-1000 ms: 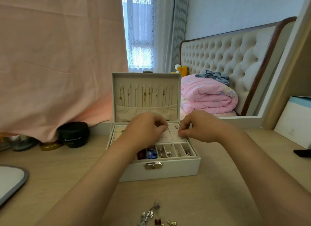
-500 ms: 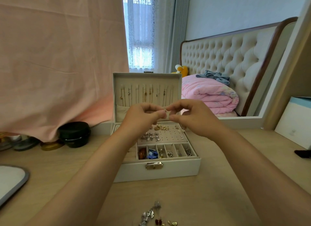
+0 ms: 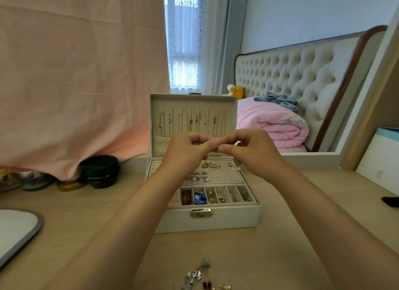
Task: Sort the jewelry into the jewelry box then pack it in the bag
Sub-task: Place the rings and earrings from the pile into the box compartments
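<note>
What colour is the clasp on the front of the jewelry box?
Gold, clasp on the white jewelry box; head view.

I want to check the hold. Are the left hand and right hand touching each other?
Touching. The head view shows the left hand and right hand meeting at the fingertips above the box, no gap between them.

I see soft daylight from the window; sharp centre, wide-angle bowing and slight blur at edges.

Left hand and right hand raised, fingertips pinched together above the open white jewelry box at centre, what they pinch too small to tell, loose jewelry on the wooden table at 6 o'clock, black case at 9 o'clock.
</note>
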`<action>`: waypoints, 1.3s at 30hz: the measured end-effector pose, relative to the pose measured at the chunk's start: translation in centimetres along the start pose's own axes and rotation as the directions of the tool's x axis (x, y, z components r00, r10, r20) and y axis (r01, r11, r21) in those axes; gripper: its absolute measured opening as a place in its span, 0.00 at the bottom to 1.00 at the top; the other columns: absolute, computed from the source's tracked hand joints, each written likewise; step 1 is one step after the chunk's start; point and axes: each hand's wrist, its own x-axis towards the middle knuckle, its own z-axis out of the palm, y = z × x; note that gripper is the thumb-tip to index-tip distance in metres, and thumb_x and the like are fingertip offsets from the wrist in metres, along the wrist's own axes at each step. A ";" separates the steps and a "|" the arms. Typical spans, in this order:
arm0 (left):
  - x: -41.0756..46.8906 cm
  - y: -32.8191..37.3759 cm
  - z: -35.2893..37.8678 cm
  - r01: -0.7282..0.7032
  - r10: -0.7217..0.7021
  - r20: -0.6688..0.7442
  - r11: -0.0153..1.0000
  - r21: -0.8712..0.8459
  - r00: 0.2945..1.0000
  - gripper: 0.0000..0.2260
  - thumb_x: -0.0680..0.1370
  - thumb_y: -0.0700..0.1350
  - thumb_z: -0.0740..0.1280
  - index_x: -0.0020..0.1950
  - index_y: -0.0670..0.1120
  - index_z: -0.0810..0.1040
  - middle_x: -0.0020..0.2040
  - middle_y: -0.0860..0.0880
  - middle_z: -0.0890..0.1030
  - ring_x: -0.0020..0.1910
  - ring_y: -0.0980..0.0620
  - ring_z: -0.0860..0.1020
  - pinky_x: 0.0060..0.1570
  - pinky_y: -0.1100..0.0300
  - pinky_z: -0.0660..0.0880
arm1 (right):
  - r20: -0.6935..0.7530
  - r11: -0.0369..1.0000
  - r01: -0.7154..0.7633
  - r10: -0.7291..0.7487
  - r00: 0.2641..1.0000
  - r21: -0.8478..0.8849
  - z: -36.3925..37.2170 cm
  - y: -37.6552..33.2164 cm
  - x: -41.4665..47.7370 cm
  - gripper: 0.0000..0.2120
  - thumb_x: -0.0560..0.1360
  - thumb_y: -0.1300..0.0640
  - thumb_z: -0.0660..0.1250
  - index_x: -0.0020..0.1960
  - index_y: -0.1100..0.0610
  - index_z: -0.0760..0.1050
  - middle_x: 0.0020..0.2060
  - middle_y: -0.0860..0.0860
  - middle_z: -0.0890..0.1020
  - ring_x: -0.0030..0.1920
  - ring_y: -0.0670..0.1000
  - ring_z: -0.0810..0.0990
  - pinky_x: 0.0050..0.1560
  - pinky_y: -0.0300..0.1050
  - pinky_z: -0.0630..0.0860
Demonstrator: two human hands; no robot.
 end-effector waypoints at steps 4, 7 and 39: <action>0.1 -0.1 0.1 -0.041 0.039 0.027 0.997 0.063 0.999 0.08 0.79 0.55 0.68 0.49 0.54 0.85 0.41 0.51 0.85 0.38 0.57 0.80 0.35 0.65 0.74 | -0.051 1.000 -0.006 0.005 0.999 -0.027 0.2 0.6 0.1 0.03 0.72 0.55 0.77 0.45 0.50 0.86 0.34 0.44 0.84 0.29 0.40 0.76 0.33 0.32 0.74; 0.2 -1.0 0.5 -0.113 0.083 0.110 0.946 0.302 0.990 0.11 0.82 0.56 0.62 0.59 0.56 0.82 0.53 0.54 0.84 0.48 0.58 0.78 0.51 0.59 0.75 | -0.064 0.976 -0.024 0.010 0.998 -0.218 0.2 1.9 0.3 0.04 0.72 0.53 0.77 0.41 0.45 0.84 0.35 0.40 0.83 0.35 0.36 0.78 0.38 0.32 0.72; 0.7 -3.1 -0.4 -0.280 -0.033 0.383 0.624 0.730 0.923 0.28 0.79 0.61 0.62 0.79 0.57 0.62 0.76 0.51 0.67 0.74 0.48 0.61 0.71 0.48 0.62 | 0.291 0.718 0.073 0.185 0.939 -0.693 0.5 2.3 2.5 0.13 0.75 0.57 0.64 0.49 0.40 0.83 0.52 0.40 0.79 0.52 0.45 0.78 0.55 0.50 0.78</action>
